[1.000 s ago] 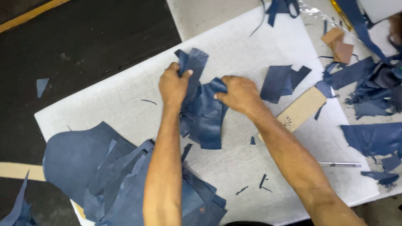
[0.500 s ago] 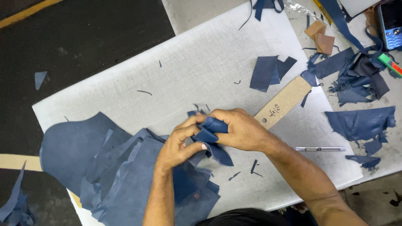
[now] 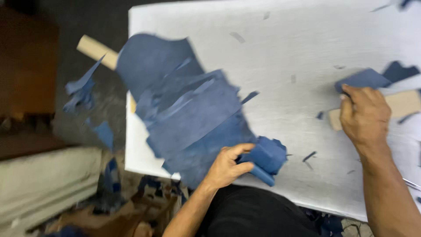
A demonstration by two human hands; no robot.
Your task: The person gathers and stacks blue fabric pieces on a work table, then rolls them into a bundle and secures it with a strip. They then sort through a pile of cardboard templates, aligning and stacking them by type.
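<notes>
My left hand (image 3: 226, 165) grips a folded wad of blue leather (image 3: 265, 157) at the near edge of the white work table (image 3: 289, 52). Just to its left lies a pile of large blue leather sheets (image 3: 184, 105), hanging partly over the table's left edge. My right hand (image 3: 365, 115) rests farther right on the table, fingers curled down on a small blue leather piece (image 3: 362, 79) that overlaps a tan cardboard template (image 3: 400, 103). The view is blurred by motion.
Blue scraps (image 3: 83, 90) hang and lie on the dark floor left of the table. A tan strip (image 3: 97, 48) sticks out under the pile. Small blue offcuts (image 3: 309, 156) dot the table. A thin metal tool (image 3: 412, 183) shows at the right edge.
The view has swung left and closer. My hands, together on the folded blue wad before, have parted: the left keeps the wad near the pile, the right has moved to a piece by the template.
</notes>
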